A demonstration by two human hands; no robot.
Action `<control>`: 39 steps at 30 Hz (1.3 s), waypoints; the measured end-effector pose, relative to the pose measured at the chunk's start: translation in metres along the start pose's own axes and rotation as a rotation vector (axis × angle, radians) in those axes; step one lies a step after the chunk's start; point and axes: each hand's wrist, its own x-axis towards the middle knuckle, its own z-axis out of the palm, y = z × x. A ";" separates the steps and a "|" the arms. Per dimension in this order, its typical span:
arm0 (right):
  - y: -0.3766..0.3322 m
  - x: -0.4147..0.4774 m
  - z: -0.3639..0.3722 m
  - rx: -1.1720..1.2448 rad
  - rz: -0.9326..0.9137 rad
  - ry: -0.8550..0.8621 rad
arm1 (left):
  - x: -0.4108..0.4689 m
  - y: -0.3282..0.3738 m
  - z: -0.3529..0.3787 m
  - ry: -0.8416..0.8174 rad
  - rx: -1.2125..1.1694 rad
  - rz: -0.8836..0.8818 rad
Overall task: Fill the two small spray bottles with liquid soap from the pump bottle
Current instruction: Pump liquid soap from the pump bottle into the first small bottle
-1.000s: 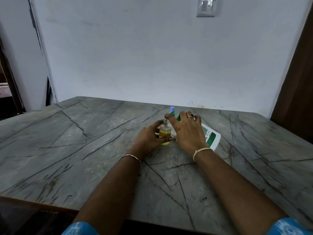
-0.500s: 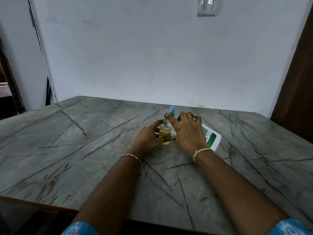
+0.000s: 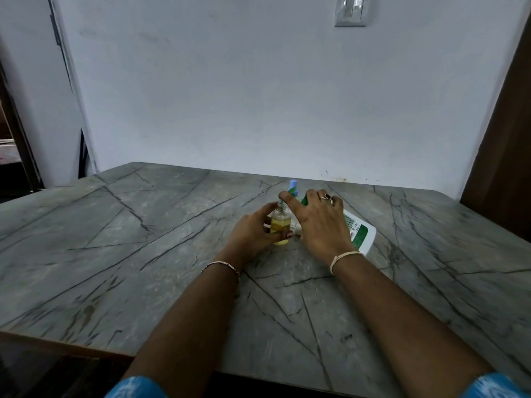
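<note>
A small clear spray bottle [image 3: 280,225] stands uncapped on the table, holding yellow liquid in its lower part. My left hand [image 3: 254,232] is wrapped around it. The white pump bottle with a green label [image 3: 359,232] is tilted, its green pump end toward the small bottle's mouth, and my right hand [image 3: 316,222] lies over it, index finger stretched above the small bottle's neck. Behind them shows the blue top of a second small bottle [image 3: 293,186], its body hidden by my right hand.
The grey marble table [image 3: 143,254] runs back to a white wall. Its front edge is close to me. A wooden door frame [image 3: 502,168] stands at the right, and a light switch [image 3: 350,10] is on the wall above.
</note>
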 end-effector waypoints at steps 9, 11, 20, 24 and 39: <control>-0.001 0.002 0.000 -0.019 0.002 0.021 | 0.002 -0.003 0.002 -0.002 0.021 -0.001; -0.001 0.000 0.000 -0.012 -0.006 0.023 | 0.003 -0.003 0.002 0.002 0.024 -0.004; -0.001 0.003 0.000 -0.015 0.004 0.011 | 0.003 -0.003 0.001 -0.008 0.030 -0.015; -0.002 0.003 0.000 0.004 0.010 0.021 | 0.003 -0.003 0.002 -0.015 0.008 -0.017; 0.000 0.004 -0.005 -0.011 -0.011 -0.001 | 0.003 -0.003 0.002 -0.003 0.010 -0.011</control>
